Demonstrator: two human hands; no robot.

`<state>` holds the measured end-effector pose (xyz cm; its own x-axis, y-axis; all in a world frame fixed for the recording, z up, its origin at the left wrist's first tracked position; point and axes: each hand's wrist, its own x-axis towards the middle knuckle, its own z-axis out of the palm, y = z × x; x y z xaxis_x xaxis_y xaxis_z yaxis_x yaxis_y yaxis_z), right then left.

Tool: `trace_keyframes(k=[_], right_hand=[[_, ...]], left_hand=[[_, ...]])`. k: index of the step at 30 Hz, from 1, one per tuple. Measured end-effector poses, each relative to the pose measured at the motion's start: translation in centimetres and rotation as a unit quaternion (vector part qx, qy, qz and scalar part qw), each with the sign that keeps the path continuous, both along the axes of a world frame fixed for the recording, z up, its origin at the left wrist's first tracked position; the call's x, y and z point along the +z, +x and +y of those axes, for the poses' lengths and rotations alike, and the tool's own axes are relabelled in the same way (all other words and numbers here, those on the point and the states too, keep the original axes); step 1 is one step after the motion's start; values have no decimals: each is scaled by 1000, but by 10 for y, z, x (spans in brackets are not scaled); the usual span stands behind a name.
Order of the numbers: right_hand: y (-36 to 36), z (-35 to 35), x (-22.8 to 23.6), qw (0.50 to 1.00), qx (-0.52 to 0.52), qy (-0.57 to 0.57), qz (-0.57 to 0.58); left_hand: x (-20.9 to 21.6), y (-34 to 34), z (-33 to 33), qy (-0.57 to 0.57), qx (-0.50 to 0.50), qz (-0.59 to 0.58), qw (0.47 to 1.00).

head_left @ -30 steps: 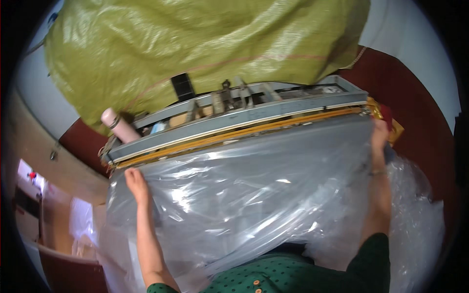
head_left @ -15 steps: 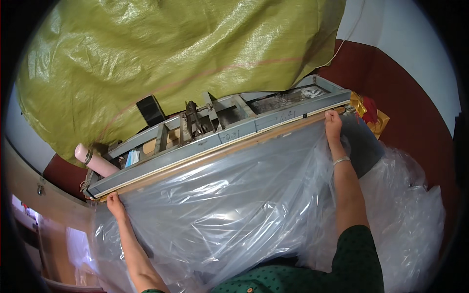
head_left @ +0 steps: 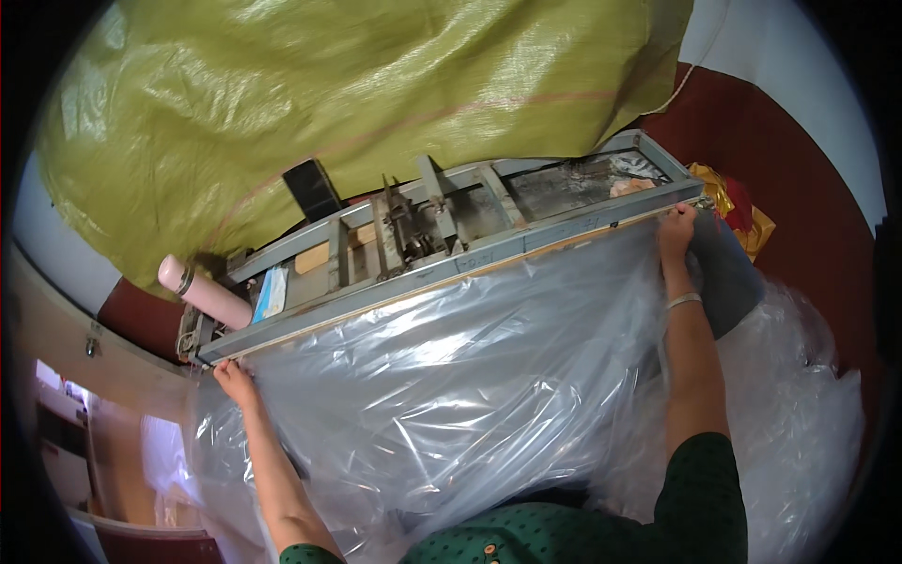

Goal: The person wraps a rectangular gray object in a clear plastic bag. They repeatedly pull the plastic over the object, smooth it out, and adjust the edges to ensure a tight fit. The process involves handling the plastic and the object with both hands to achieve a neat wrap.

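Observation:
A wide sheet of clear plastic film [head_left: 442, 395] is stretched over the surface in front of me, wrinkled and shiny. At its far left corner my left hand [head_left: 235, 383] is closed in a pinch on the film, by the near left end of a long grey metal frame [head_left: 376, 289]. My right hand [head_left: 675, 235] grips the film's far right corner, close under the frame's right end. Between the hands the film's far edge runs along the frame's near rail. The fingertips are partly hidden.
Inside the frame are crossbars, a metal mechanism [head_left: 404, 230], a blue-and-white packet [head_left: 270, 293] and a pink bottle [head_left: 207, 293]. A dark phone-like slab [head_left: 312, 191] leans behind. Yellow woven sheeting [head_left: 376, 85] hangs beyond. Loose film [head_left: 780, 404] bunches at right, near a gold-and-red bag [head_left: 742, 211].
The film's edge has come up against the frame's near rail, covering most of the brown strip seen before. Both hands still grip the film; the whole view has shifted slightly.

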<state>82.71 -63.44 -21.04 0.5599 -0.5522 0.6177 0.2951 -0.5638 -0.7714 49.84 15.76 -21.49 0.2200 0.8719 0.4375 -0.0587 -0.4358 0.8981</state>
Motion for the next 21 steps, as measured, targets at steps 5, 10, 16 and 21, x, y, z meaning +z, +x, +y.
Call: trace_keyframes(k=[5, 10, 16, 21], right_hand=[[5, -26, 20, 979, -120, 12, 164], [-95, 138, 126, 972, 151, -167, -62], [-189, 275, 132, 783, 447, -420, -101], [-196, 248, 96, 665, 657, -184, 302]], left_hand=[[28, -3, -28, -90, -211, 80, 970], [110, -82, -109, 77, -256, 96, 959], [119, -170, -107, 66, -175, -19, 982], [81, -196, -52, 223, 13, 324, 919]])
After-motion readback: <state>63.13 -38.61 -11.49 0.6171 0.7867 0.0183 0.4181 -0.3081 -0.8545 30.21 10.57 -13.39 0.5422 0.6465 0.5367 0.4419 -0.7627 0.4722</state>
